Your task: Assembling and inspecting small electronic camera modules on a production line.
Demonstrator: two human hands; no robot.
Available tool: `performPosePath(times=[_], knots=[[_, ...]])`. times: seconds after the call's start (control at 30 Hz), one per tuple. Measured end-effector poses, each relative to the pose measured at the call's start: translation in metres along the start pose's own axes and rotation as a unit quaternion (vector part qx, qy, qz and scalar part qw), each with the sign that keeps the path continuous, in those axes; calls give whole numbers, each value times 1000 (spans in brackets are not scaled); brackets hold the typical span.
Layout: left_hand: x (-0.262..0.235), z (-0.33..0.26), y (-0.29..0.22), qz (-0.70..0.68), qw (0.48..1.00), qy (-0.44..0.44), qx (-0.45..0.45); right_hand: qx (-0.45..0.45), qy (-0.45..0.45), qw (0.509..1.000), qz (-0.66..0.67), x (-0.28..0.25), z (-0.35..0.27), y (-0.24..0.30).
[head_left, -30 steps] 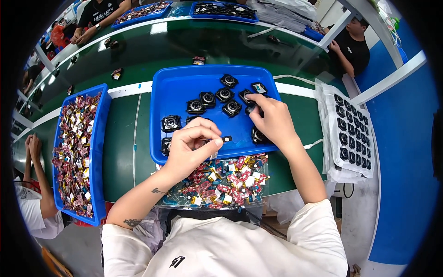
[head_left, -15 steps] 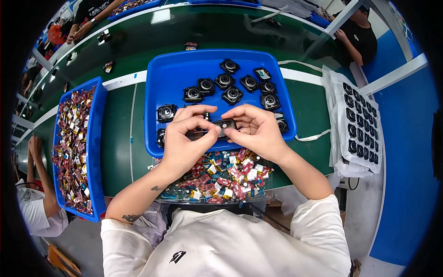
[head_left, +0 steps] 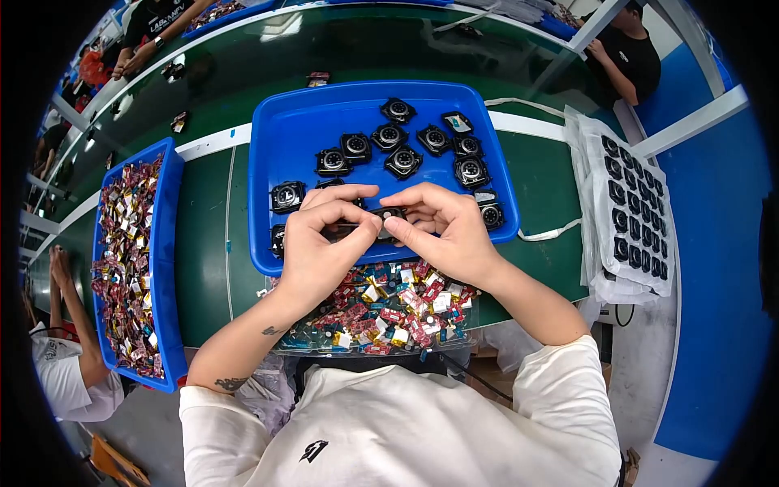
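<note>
Over the near edge of a blue tray, my left hand and my right hand meet at a small black watch case. Its face is mostly covered by my fingers. My left thumb and index finger pinch together at its left side. The right thumb presses on it from the near side, with the other fingers curled behind. In the tray lie several black watch cases with round ringed backs. One rectangular piece at the far right shows a pale surface.
Below my hands, a clear tray holds red, yellow and white small electronic parts. Another blue bin at left is full of similar parts. White trays of black cases are stacked at right. Beyond runs a green conveyor; co-workers sit around it.
My hands have drawn slightly closer together, and my right thumb has slid left over the watch case, covering more of it. Parts on the conveyor have shifted a little to the left.
</note>
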State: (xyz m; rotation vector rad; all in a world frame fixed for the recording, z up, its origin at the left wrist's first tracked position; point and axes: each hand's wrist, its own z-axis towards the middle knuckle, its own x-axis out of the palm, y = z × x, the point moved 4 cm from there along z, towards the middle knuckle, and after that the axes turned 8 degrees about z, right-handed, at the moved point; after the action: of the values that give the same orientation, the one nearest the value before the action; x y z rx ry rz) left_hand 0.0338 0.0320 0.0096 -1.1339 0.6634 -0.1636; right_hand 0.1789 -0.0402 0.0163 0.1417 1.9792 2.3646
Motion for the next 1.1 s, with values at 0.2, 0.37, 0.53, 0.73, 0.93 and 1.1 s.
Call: performPosePath(times=[0.2,0.37,0.53,0.73,0.93,1.1], knots=[[-1,-1,-4,40,999,-7,25,-6,-13,1000,-2,-1,-1,-2],[3,-5,-23,133,975,-59,170,27,-46,995,83,-9,3,-1],[1,-7,-22,109,975,-87,172,48,-64,992,101,-13,5,1],[-2,-7,-20,79,985,-75,131,34,-65,992,106,-13,5,1],[5,-7,1,-152,985,50,-63,-39,-101,994,21,-7,0,-4],[10,-4,0,-216,969,80,-92,-115,-112,986,-45,-9,-2,-5]])
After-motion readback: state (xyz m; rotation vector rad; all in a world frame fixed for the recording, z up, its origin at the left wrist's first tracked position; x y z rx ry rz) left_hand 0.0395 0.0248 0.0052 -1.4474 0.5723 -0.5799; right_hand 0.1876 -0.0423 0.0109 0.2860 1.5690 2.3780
